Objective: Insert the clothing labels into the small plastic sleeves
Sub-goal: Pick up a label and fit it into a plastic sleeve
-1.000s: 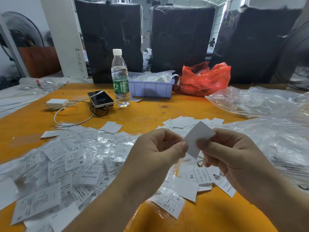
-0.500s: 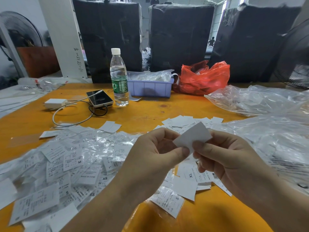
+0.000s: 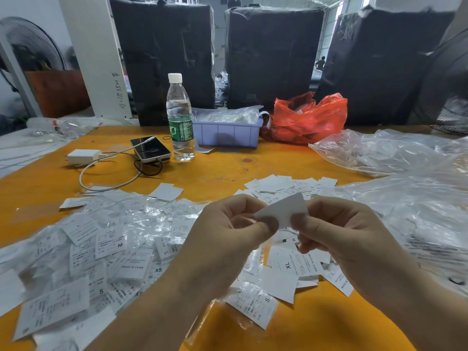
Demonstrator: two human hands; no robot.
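A: While the left hand point(image 3: 228, 239) and right hand point(image 3: 349, 239) meet above the table point(image 3: 228, 168), what do they grip?
B: Both pinch one white label point(image 3: 283, 210), fingers curled narrow, over the scattered labels point(image 3: 109, 249).

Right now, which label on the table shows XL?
The label lying flat just below the right hand, marked XL. Others nearby read S, XS, M or L.

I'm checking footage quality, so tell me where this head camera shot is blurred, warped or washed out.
Head view: wide-angle bending bows the white pillar and table edge; glare flares on the clear plastic bags; the label pinched between left hand and right hand looks soft, its print unreadable.
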